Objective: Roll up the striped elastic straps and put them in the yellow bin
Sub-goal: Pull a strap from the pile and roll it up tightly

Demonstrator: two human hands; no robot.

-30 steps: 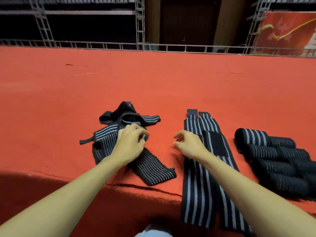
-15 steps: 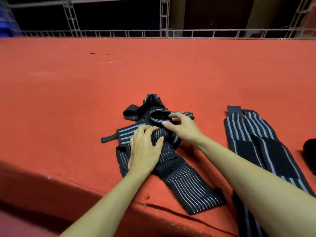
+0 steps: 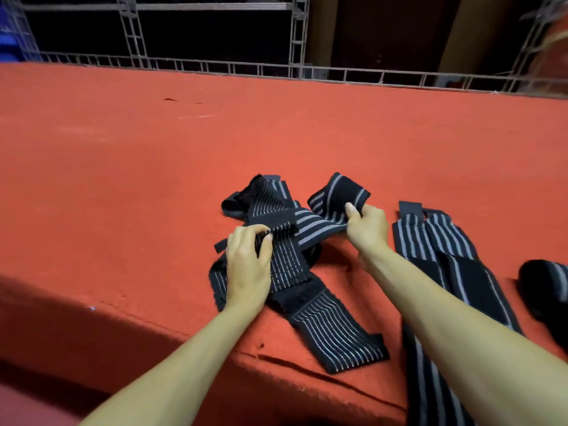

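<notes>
- A heap of straps (image 3: 285,241), black with pale stripes, lies tangled on the red bench (image 3: 276,133), close to its front edge and about midway along it.
- The left hand (image 3: 247,265) rests on the left side of the heap. Its grip is closed, with fingers and thumb curled round a fold of strap.
- The right hand (image 3: 367,226) has a tight grip on a wide-striped strap (image 3: 336,195). The strap's end loops up above the fist, and the rest runs back into the heap.
- A thin-striped strap (image 3: 338,339) trails out of the heap to the front edge.
- Just right of the right hand, two flat straps (image 3: 436,241) lie side by side and hang over the front edge.
- Nearer the right edge sits a rolled strap (image 3: 547,284), partly cut off from sight.
- A metal rail (image 3: 307,70) runs along the far edge of the bench.
</notes>
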